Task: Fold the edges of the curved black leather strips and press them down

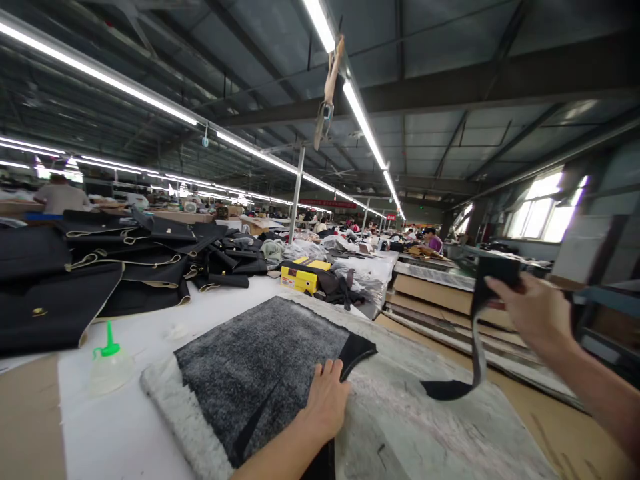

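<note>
My left hand (327, 403) lies on the right edge of a dark grey fabric piece (250, 363), its fingers stretched out over the cloth. This piece rests on a pale, worn board (400, 400) and has a black patch at its far right corner. On the right, my right hand (540, 310) is raised, pinching a black fabric strip (477, 320) between thumb and fingers. The strip hangs down in a curve, and its lower end curls to the left above or against the board; I cannot tell whether it touches.
Black sheets with pale edges (145, 260) are heaped on the white table (100, 440) at the left. Close by stands a squeeze bottle with a green nozzle (110, 363). A yellow box (300, 277) sits beyond the board. A person (433, 240) is in the background.
</note>
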A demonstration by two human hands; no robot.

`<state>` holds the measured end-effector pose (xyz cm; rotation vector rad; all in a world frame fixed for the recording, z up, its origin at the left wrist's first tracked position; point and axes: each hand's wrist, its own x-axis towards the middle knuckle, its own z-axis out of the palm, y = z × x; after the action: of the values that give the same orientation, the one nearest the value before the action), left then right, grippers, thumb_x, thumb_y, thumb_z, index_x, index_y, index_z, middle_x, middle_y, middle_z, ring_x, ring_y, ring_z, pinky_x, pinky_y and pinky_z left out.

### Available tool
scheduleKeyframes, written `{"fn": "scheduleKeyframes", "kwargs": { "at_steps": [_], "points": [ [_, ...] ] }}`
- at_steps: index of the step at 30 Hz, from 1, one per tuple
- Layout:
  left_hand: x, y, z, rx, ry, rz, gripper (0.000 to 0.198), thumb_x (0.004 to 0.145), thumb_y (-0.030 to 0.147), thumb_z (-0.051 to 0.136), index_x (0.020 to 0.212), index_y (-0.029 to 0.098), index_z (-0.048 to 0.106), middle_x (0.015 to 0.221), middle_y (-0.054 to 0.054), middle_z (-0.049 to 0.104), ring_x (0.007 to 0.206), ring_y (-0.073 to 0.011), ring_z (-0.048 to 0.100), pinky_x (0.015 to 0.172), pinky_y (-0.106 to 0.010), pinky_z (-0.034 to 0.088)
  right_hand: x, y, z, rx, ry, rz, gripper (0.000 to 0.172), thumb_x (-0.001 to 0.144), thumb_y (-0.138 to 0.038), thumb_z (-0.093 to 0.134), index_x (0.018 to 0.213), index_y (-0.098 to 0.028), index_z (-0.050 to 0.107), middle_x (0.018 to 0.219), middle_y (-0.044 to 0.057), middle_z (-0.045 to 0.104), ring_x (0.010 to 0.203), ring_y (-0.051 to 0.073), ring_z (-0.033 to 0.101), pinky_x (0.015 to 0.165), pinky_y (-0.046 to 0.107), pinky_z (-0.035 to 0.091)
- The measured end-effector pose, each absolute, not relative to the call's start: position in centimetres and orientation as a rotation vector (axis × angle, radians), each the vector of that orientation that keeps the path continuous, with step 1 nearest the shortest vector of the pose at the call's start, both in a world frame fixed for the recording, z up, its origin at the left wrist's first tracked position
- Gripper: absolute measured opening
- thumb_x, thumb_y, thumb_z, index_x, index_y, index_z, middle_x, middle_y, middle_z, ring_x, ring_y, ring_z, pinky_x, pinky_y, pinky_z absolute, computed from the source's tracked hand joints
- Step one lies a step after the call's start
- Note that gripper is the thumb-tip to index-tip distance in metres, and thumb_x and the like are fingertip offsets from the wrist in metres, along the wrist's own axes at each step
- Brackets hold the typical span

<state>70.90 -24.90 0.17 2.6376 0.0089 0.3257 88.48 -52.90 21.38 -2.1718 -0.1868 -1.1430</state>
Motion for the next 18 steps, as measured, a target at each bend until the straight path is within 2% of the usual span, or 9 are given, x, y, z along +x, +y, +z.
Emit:
{"fn": "scheduleKeyframes", "kwargs": {
  "at_steps": [2, 3, 5, 7, 9, 12, 14, 16, 18],
  "points": [
    [69.1, -24.8, 0.9, 2.472, 0.036, 0.266, 0.02, 0.083, 0.02, 0.05, 0.094, 0.016, 0.066, 0.113, -0.012, 0.061, 0.113, -0.0299, 0.051, 0.1, -0.048, 0.035, 84.0, -48.3, 20.5, -2.197, -0.409, -1.079, 0.017, 0.08, -0.031, 0.069, 0.075, -0.018, 0.06, 0.058, 0.0, 0.058, 0.053, 0.018, 0.053, 0.053, 0.028, 0.036],
    [68.0, -24.5, 1.4, 2.381, 0.058, 0.228, 0.025, 0.089, 0.028, 0.045, 0.098, 0.016, 0.065, 0.104, -0.012, 0.065, 0.104, -0.0281, 0.058, 0.094, -0.045, 0.041, 81.7, -46.0, 19.7, -2.204, -0.539, -1.031, 0.017, 0.082, -0.036, 0.066, 0.08, -0.02, 0.06, 0.062, -0.002, 0.06, 0.053, 0.016, 0.054, 0.053, 0.026, 0.037],
    [65.1, -23.5, 3.0, 2.198, 0.101, 0.168, 0.052, 0.097, 0.046, 0.019, 0.11, 0.013, 0.058, 0.096, -0.012, 0.068, 0.089, -0.0231, 0.065, 0.08, -0.037, 0.05, 76.6, -41.7, 17.8, -2.16, -0.888, -0.918, 0.015, 0.089, -0.034, 0.055, 0.088, -0.02, 0.059, 0.07, -0.001, 0.061, 0.058, 0.016, 0.056, 0.054, 0.024, 0.038],
    [61.1, -22.1, 5.2, 1.89, 0.183, 0.146, 0.074, 0.092, 0.061, 0.001, 0.118, 0.012, 0.05, 0.101, -0.014, 0.068, 0.086, -0.0199, 0.067, 0.074, -0.031, 0.052, 71.1, -37.7, 15.7, -2.094, -1.252, -0.91, 0.012, 0.093, -0.024, 0.046, 0.088, -0.019, 0.057, 0.078, 0.001, 0.062, 0.062, 0.015, 0.057, 0.056, 0.024, 0.038],
    [56.1, -20.6, 7.7, 1.219, 0.344, 0.127, 0.08, 0.077, 0.083, 0.031, 0.108, 0.013, 0.053, 0.098, -0.015, 0.068, 0.085, -0.0219, 0.066, 0.076, -0.032, 0.052, 65.4, -34.2, 13.8, -2.052, -1.538, -0.927, 0.014, 0.09, -0.011, 0.045, 0.086, -0.02, 0.054, 0.079, 0.001, 0.06, 0.068, 0.016, 0.057, 0.056, 0.025, 0.038],
    [47.5, -18.6, 10.2, 0.926, 0.49, 0.253, 0.072, 0.057, 0.077, 0.068, 0.095, 0.016, 0.059, 0.074, -0.006, 0.066, 0.072, -0.0218, 0.064, 0.064, -0.031, 0.053, 57.4, -29.2, 11.2, -1.899, -1.886, -1.052, 0.013, 0.083, -0.015, 0.06, 0.079, -0.02, 0.049, 0.074, 0.0, 0.055, 0.064, 0.019, 0.052, 0.053, 0.029, 0.038],
    [41.4, -17.2, 10.2, 0.887, 0.564, 0.453, 0.076, 0.04, 0.055, 0.087, 0.104, 0.024, 0.059, 0.087, -0.004, 0.069, 0.078, -0.0257, 0.065, 0.065, -0.035, 0.055, 52.5, -26.2, 9.5, -1.714, -2.03, -1.108, 0.016, 0.082, -0.025, 0.063, 0.081, -0.019, 0.049, 0.074, 0.0, 0.053, 0.062, 0.019, 0.049, 0.052, 0.031, 0.04],
    [35.1, -16.0, 9.0, 0.871, 0.659, 0.611, 0.073, 0.037, 0.041, 0.09, 0.102, 0.026, 0.061, 0.099, -0.004, 0.069, 0.085, -0.0288, 0.065, 0.064, -0.038, 0.056, 47.4, -23.8, 7.9, -1.539, -2.116, -1.073, 0.016, 0.086, -0.03, 0.06, 0.086, -0.017, 0.05, 0.076, 0.001, 0.053, 0.063, 0.019, 0.048, 0.053, 0.032, 0.041],
    [28.6, -15.5, 7.2, 0.876, 0.815, 0.682, 0.056, 0.044, 0.035, 0.087, 0.093, 0.022, 0.064, 0.096, -0.005, 0.069, 0.084, -0.027, 0.064, 0.062, -0.034, 0.055, 41.8, -22.2, 6.2, -1.393, -2.183, -0.972, 0.015, 0.088, -0.029, 0.057, 0.091, -0.015, 0.051, 0.078, 0.002, 0.053, 0.065, 0.019, 0.048, 0.054, 0.033, 0.041]
  ]
}}
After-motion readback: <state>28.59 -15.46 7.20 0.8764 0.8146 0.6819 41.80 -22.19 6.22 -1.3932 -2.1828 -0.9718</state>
